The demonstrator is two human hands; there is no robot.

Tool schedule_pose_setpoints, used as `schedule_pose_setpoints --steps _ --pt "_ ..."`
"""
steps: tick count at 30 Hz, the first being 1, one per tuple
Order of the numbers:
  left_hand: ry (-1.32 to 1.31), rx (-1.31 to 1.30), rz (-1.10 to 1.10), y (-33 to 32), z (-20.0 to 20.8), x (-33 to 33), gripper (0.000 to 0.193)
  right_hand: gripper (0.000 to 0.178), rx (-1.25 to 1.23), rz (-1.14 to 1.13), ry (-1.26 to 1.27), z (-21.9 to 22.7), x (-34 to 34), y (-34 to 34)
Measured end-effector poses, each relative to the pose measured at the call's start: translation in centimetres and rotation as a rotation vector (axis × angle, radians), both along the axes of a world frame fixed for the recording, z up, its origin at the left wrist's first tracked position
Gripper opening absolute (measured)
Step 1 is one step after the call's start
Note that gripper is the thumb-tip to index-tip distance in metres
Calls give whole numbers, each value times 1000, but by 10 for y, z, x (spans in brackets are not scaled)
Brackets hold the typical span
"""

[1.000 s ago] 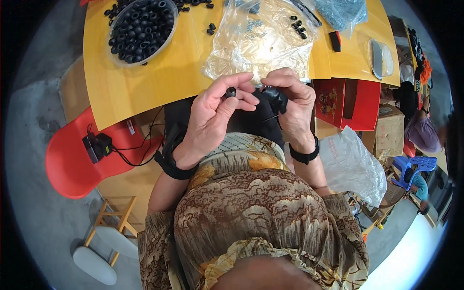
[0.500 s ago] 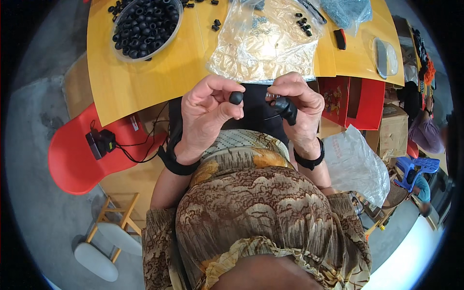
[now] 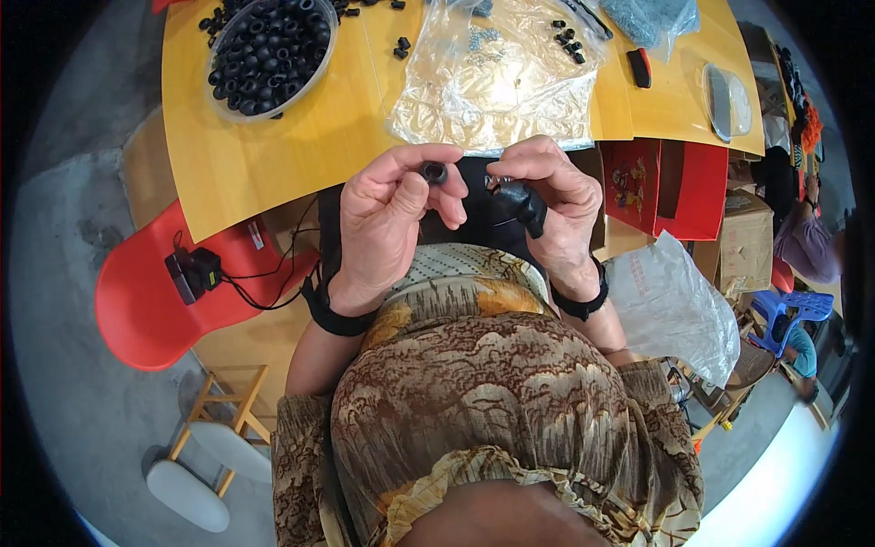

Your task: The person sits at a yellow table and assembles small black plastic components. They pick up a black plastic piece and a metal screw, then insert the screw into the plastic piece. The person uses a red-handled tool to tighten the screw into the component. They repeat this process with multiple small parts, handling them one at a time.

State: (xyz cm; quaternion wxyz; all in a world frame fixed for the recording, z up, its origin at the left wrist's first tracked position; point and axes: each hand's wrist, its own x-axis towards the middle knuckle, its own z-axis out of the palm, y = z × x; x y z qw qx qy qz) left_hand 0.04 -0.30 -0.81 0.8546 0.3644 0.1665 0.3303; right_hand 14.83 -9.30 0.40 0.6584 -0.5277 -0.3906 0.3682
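Note:
Between the thumb and fingers of my left hand (image 3: pixel 387 205) is a small round black cap (image 3: pixel 433 172), its hollow end showing. My right hand (image 3: pixel 561 205) is at the same height, a short gap to the right. Its thumb and forefinger pinch small shiny pieces (image 3: pixel 493 182), too small to name exactly. Black material (image 3: pixel 521 206) covers some of its fingers or lies against them; I cannot tell which. Both hands are just off the table's near edge, in front of a clear plastic sheet (image 3: pixel 447 114).
A clear tub (image 3: pixel 330 59) full of black caps stands on the yellow table (image 3: pixel 365 118). Loose caps, small metal pieces and a bag of grey-blue bits (image 3: pixel 652 23) lie around. A red chair (image 3: pixel 146 305) is at left, a red box (image 3: pixel 679 191) at right; a person (image 3: pixel 807 246) is far right.
My left fingers have turned the black cap so its hollow end shows instead of its rounded end. The right hand has moved slightly left and tilted the black material.

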Motion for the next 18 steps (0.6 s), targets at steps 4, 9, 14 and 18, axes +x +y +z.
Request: schedule_pose_setpoints --steps 4,9,14,18 --pt "30 -53 -19 0 0 -1 27 21 4 -5 -6 1 -1 0" --pt "56 -75 -7 -1 -3 -1 26 21 8 -8 -87 -2 0 1" --pt "89 -87 -4 -1 -4 -2 25 21 44 -6 -117 -2 0 3" --pt "113 -64 -38 -1 -5 -3 23 21 41 -1 -158 2 -3 7"
